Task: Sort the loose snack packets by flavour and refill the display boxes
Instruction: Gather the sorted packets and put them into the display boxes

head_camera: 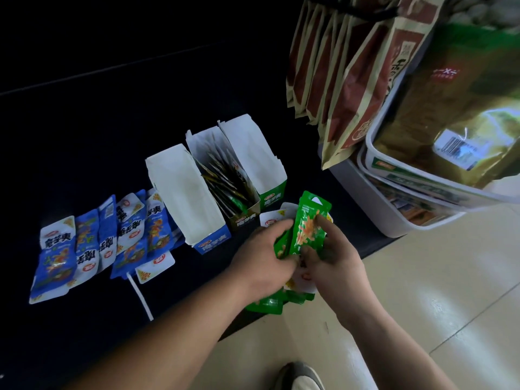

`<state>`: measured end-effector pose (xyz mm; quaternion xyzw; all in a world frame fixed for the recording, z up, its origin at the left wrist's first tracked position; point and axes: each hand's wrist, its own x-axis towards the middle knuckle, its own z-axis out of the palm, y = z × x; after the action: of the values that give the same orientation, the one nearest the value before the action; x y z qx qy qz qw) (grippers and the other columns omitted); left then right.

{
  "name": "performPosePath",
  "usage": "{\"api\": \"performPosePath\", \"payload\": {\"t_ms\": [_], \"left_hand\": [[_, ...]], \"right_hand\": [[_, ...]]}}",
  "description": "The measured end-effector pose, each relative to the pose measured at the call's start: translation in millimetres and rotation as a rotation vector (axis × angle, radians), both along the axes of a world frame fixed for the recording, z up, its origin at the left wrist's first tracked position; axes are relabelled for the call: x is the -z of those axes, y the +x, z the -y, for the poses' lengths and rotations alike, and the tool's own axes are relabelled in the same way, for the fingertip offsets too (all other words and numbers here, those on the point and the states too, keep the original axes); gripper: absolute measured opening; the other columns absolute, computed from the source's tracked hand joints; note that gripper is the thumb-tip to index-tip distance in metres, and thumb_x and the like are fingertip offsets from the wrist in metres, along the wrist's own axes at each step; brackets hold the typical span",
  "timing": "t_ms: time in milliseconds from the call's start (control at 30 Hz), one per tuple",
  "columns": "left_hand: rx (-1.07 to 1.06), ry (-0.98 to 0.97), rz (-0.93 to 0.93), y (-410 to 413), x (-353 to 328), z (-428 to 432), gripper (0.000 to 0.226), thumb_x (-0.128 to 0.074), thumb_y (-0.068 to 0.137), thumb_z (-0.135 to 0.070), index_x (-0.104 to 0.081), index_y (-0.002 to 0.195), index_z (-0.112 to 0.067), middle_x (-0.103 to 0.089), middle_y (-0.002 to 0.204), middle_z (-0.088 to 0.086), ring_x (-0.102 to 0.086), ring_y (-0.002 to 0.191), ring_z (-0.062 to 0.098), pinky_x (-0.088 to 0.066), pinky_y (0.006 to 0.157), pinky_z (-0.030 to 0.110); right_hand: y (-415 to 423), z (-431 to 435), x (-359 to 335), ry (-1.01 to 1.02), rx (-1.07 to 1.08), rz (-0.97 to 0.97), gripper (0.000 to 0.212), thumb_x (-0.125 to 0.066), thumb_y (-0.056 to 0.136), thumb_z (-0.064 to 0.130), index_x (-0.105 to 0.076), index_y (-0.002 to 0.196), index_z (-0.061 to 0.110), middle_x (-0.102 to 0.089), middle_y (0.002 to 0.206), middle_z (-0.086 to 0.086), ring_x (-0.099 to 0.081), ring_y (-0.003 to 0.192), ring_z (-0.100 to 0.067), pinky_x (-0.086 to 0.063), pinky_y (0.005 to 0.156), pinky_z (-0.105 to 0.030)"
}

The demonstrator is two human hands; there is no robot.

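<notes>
Green packets (308, 229): bunched upright between both hands, at 5 o'clock from the display boxes, over the near edge of the dark mat (84, 108). Left hand (261, 257): wraps the bunch from 9 o'clock, fingers curled tight on it. Right hand (334, 263): pinches the front packet from 3 o'clock, thumb on the printed face. Loose green pile (267, 304): flat on the mat at 6 o'clock of the hands, partly hidden by the wrists.

Three boxes side by side, flaps up. Blue box (211, 244) at 9 o'clock of the row, inside shows white. Olive box (243, 219) in the middle, packed with packets on edge. Green box (271, 197) at 3 o'clock, contents hidden.

Blue packets (98, 243): overlapping rows flat on the mat, at 9 o'clock of the blue box. White strip (139, 294) just at 6 o'clock of them.

Brown-red bags (351, 80) hanging at 1 o'clock, white tub (422, 220) at 3 o'clock, big green-gold bag (450, 108) sitting in it. Shoe (298, 375) on the tiled floor (450, 305) at 6 o'clock.
</notes>
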<state>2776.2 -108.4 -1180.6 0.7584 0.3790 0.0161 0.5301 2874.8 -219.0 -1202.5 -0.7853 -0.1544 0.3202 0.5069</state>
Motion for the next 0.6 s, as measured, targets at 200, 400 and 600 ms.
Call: {"api": "performPosePath", "payload": {"t_ms": [200, 400, 600], "left_hand": [[-0.093, -0.131, 0.214, -4, -31, 0, 0.058, -0.069, 0.096, -0.006, -0.057, 0.138, -0.044, -0.074, 0.118, -0.02, -0.07, 0.104, -0.006, -0.059, 0.092, 0.023], [-0.26, -0.018, 0.319, -8, -63, -14, 0.052, -0.069, 0.092, 0.0, -0.066, 0.123, -0.041, -0.076, 0.098, -0.026, -0.072, 0.086, -0.006, -0.056, 0.067, 0.013], [-0.409, 0.175, 0.212, 10, -86, -62, 0.039, -0.072, 0.088, -0.009, -0.07, 0.116, -0.036, -0.076, 0.09, -0.016, -0.071, 0.08, 0.001, -0.058, 0.065, 0.017]], "right_hand": [[-1, -4, -41, 0.056, -0.098, 0.087, 0.076, -0.066, 0.093, 0.01, -0.039, 0.147, 0.057, -0.067, 0.121, 0.015, -0.071, 0.093, -0.002, -0.06, 0.075, -0.026], [-1, -33, -67, 0.085, -0.173, 0.238, 0.07, -0.065, 0.092, 0.009, -0.044, 0.149, 0.046, -0.062, 0.126, 0.008, -0.067, 0.1, -0.004, -0.057, 0.079, -0.019], [13, -97, -78, 0.188, -0.172, 0.181, 0.035, -0.068, 0.093, 0.016, -0.071, 0.123, 0.034, -0.055, 0.122, 0.003, -0.072, 0.094, -0.026, -0.063, 0.081, -0.042]]}}
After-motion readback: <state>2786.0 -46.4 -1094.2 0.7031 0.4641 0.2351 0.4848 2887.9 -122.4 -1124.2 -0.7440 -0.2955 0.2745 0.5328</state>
